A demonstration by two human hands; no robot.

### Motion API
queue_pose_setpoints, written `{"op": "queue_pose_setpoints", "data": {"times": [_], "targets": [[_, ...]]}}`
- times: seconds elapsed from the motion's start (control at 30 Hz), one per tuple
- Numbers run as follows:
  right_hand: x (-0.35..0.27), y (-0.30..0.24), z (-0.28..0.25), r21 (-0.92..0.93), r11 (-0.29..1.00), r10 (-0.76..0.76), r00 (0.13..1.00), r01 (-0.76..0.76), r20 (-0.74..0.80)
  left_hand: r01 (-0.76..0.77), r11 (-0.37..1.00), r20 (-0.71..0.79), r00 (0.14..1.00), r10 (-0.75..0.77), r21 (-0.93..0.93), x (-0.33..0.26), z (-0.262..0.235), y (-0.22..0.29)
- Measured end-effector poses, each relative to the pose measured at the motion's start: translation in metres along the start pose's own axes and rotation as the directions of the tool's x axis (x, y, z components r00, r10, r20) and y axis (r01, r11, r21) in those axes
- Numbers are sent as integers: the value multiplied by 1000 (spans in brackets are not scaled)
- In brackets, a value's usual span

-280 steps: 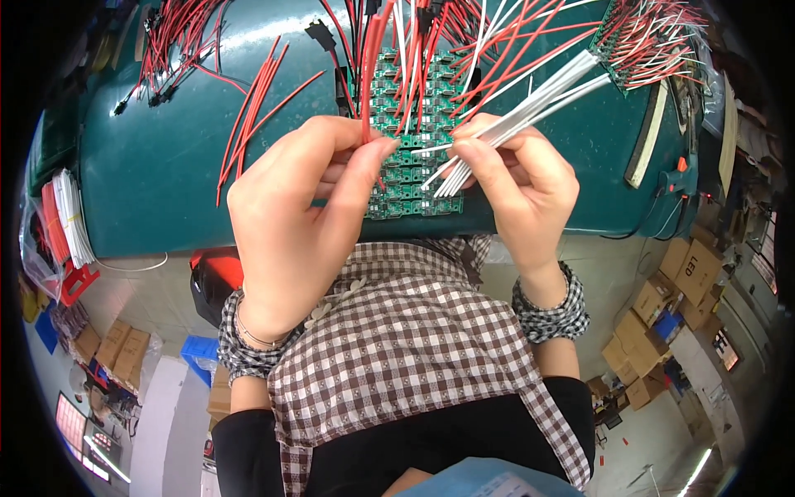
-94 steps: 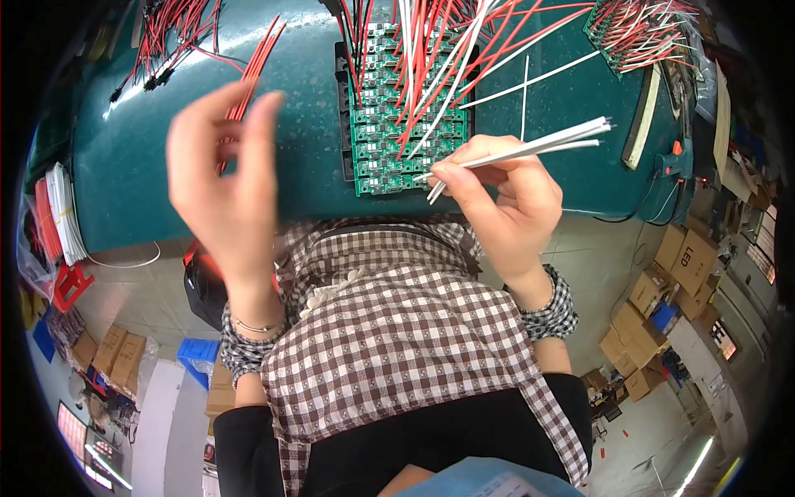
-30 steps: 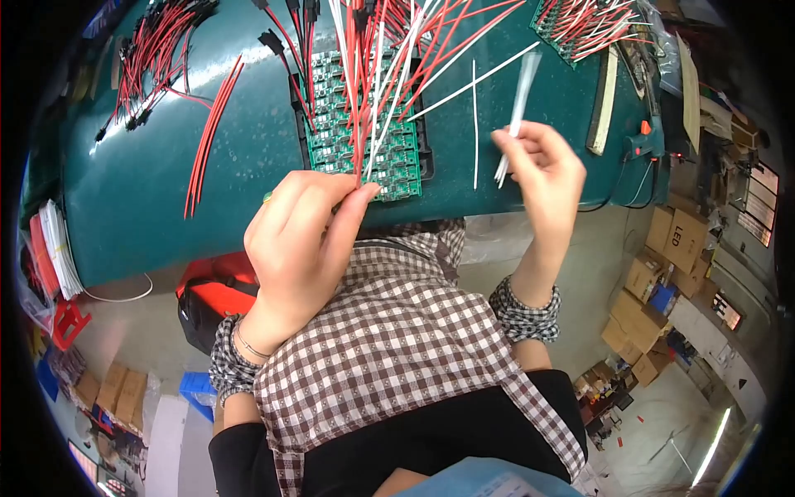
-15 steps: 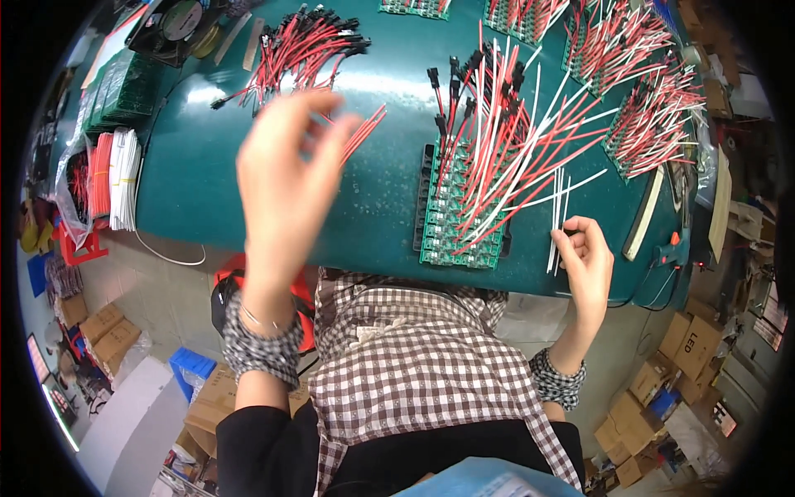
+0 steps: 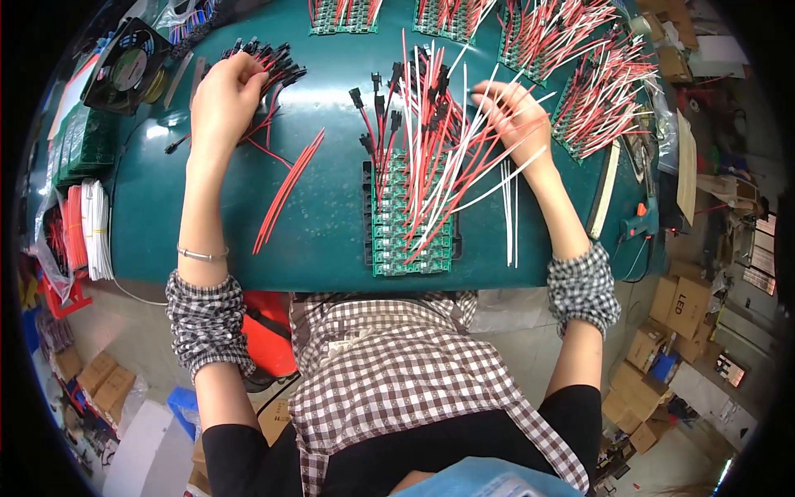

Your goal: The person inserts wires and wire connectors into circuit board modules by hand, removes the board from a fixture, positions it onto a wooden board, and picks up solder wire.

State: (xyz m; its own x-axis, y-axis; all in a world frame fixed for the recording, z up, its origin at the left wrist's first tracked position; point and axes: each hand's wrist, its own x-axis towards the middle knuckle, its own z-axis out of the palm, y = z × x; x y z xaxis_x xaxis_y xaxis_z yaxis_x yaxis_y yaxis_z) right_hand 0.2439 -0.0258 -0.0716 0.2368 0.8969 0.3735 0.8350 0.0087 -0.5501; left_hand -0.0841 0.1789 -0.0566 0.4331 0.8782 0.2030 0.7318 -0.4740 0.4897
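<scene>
At the far left of the green table [image 5: 199, 240], the left hand [image 5: 228, 93] is over a pile of red and black wires with black plugs [image 5: 281, 65]. Its fingers are curled and bunched close, and I cannot tell whether they grip one of the wires. Right of the middle, the right hand [image 5: 515, 118] reaches in among the far ends of the wires rising from the green circuit board [image 5: 389, 248]. Its fingers are bent and point left, slightly apart; whether they pinch a wire cannot be made out.

The circuit board is near the table's near edge, around the middle, on a black tray [image 5: 368, 199] that shows along its side. Red wires and white wires fan up from it, with plugged wires at its far left corner. To its left is a loose bunch of red wires [image 5: 288, 192]; to its right, a few loose white wires [image 5: 508, 217] lie side by side, on the near side of the right hand. More wired boards [image 5: 571, 124] stand at the far right, and a black fan [image 5: 128, 68] at the far left.
</scene>
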Motion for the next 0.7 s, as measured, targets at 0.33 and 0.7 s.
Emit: {"op": "queue_pose_setpoints", "data": {"times": [0.33,0.7], "targets": [[41,-8,17,287,884,261,900,-369,350,49,772,-46,994,-101,-634,-10,-12,1],[30,3,-14,659,378,584,720,-650,375,163,879,-83,971,-223,-448,-5,-5,4]]}}
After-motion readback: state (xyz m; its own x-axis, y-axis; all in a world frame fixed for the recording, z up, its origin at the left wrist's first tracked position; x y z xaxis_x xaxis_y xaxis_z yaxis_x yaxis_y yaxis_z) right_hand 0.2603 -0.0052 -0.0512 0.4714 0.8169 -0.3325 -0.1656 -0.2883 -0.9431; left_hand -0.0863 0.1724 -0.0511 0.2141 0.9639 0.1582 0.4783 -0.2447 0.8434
